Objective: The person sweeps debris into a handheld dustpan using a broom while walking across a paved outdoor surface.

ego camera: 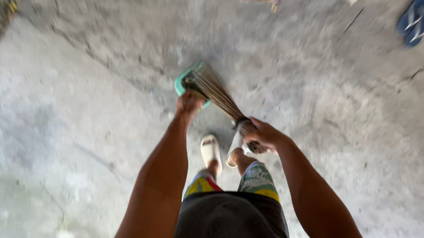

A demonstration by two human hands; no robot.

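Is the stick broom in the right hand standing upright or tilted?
Tilted. The stick broom slants from the right hand at its bound end down toward the green dustpan held by the left hand.

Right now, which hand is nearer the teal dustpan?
Left. The left hand grips the teal dustpan at its near edge. The right hand is farther back, closed around the bound end of the stick broom, apart from the pan.
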